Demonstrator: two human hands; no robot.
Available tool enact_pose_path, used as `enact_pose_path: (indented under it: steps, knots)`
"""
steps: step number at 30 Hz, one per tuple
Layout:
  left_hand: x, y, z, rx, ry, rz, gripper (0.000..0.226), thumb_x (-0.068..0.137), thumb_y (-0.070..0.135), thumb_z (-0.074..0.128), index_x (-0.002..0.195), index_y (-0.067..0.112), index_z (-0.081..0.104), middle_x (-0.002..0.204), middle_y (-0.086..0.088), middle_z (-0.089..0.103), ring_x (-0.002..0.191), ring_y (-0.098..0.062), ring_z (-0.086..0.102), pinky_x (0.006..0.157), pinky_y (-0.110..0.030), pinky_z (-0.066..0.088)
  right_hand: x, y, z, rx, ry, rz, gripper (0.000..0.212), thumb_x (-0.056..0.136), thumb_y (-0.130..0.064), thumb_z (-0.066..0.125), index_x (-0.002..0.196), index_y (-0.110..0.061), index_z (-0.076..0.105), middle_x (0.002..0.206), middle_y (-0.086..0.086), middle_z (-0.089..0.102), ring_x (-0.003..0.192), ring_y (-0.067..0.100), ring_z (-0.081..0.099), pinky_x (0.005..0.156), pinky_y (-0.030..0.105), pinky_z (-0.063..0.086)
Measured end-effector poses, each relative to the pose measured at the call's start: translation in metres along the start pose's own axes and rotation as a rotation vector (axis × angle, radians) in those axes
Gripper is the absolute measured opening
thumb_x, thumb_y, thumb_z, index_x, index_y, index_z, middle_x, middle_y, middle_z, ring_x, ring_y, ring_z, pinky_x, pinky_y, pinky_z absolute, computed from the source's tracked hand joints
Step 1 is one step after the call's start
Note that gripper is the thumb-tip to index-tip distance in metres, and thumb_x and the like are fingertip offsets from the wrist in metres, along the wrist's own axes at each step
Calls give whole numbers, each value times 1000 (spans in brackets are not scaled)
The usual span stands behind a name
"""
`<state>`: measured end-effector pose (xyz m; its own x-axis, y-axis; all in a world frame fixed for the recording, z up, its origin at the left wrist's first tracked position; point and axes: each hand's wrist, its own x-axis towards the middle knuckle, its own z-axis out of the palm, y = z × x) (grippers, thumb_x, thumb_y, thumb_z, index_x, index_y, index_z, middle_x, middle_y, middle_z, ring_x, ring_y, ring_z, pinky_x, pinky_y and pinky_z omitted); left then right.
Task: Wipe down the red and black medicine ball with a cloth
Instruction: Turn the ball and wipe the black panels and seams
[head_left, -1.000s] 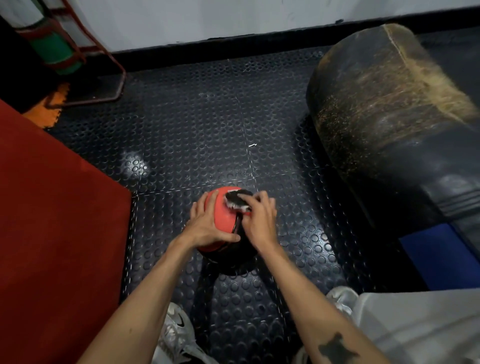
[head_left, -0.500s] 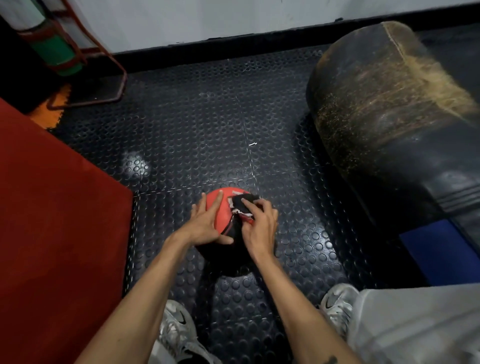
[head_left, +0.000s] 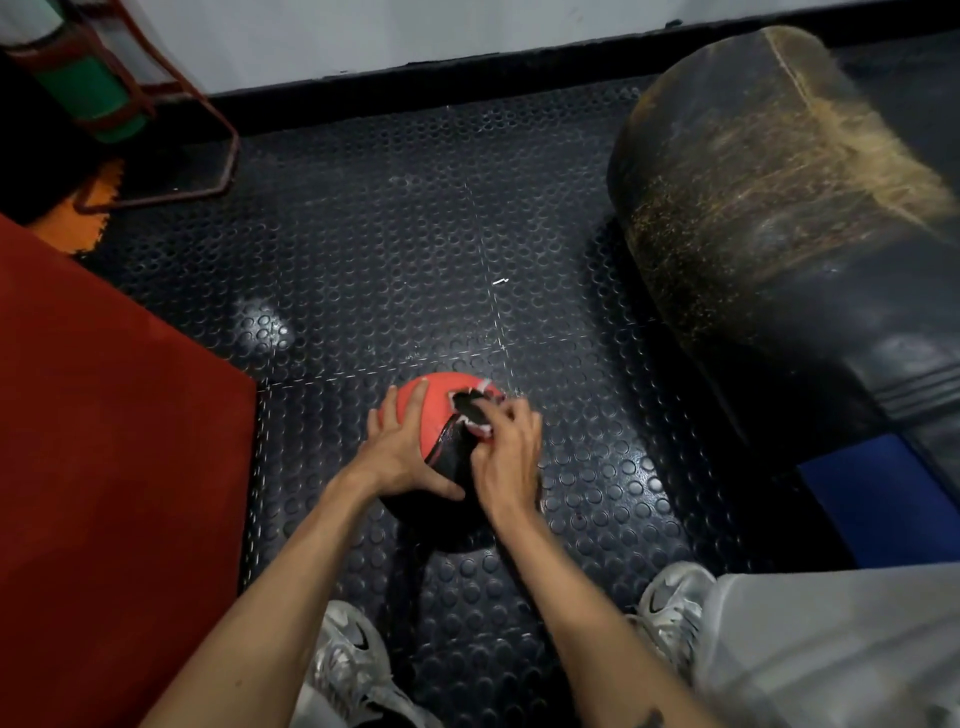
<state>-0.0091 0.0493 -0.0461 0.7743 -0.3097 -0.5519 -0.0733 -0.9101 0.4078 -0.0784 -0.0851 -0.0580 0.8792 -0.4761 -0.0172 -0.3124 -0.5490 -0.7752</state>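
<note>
The red and black medicine ball (head_left: 439, 402) sits on the studded black rubber floor, just beyond my feet. My left hand (head_left: 402, 452) lies flat on its left side, fingers spread over the red half and thumb across the black part. My right hand (head_left: 506, 457) holds a small dark cloth with white edges (head_left: 472, 410) in curled fingers and presses it on the ball's upper right. The ball's near lower side is hidden behind my hands.
A large worn black punching bag (head_left: 779, 234) lies on the right, with a blue patch (head_left: 878, 493) near its close end. A red mat (head_left: 104, 441) covers the left. A red metal frame (head_left: 208, 156) with a green roll stands far left. My grey shoes (head_left: 353, 660) are below.
My right hand has shifted the cloth a little across the top of the ball. More of the black part shows between my hands. My left hand stays spread on the red side.
</note>
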Motion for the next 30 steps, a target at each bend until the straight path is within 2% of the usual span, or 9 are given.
enact_pose_path:
  steps: [3,8,12,16,18,21,25,28,30]
  knots:
    - [0,-9,-2,1,-9,27,159,40,51,95,150,46,-19,161,1,-26,148,-37,-17,119,-58,14,-22,5,0,-5,-27,-98,65,65,-11,30,118,-17,68,99,4,55,93,24,48,83,42,47]
    - [3,-10,-1,6,9,30,158,39,52,94,150,47,-19,161,0,-24,148,-37,-15,120,-56,12,8,-1,-2,45,28,29,64,65,-5,38,119,-17,69,100,7,55,97,26,50,88,44,47]
    - [9,-16,-5,-11,1,87,132,69,34,86,152,41,-16,161,-11,-21,148,-44,-13,120,-58,5,-67,-11,21,1,-60,-177,50,64,-1,49,106,-19,71,90,3,54,84,24,48,73,44,47]
    - [1,-22,-8,-68,4,34,153,43,50,94,151,47,-14,162,-2,-18,149,-38,-6,119,-53,12,-34,-16,10,121,146,-65,56,67,-9,37,111,-18,71,94,3,53,88,24,49,79,36,46]
    - [0,-29,-9,-107,7,4,157,32,61,90,150,49,-14,162,-1,-15,149,-37,0,120,-51,15,-29,-10,9,15,92,-138,59,68,-8,41,118,-23,68,97,2,50,89,24,47,78,37,46]
    - [-1,-41,-12,-209,0,-4,154,29,62,83,151,47,-11,161,-2,-10,148,-38,9,120,-53,18,-70,19,24,-102,-37,-275,61,69,-7,54,124,-29,63,95,0,48,84,22,46,70,39,47]
    - [-6,-50,-14,-317,3,-41,164,23,62,89,153,43,-9,161,1,-8,149,-28,10,120,-47,19,-101,41,27,42,48,-108,59,67,-3,46,117,-30,67,87,-4,46,79,18,49,64,41,50]
    - [-7,-49,-16,-381,12,-64,164,23,61,90,153,43,-8,161,1,-6,149,-26,12,120,-44,18,-55,23,15,194,251,95,54,72,-1,51,117,-24,70,88,-3,46,82,19,48,75,34,46]
    - [-8,-46,-17,-401,22,-81,162,27,58,91,155,38,-7,160,-2,-3,148,-24,14,119,-40,18,-21,7,11,197,182,65,55,75,4,49,119,-20,70,90,1,45,85,20,47,80,28,42]
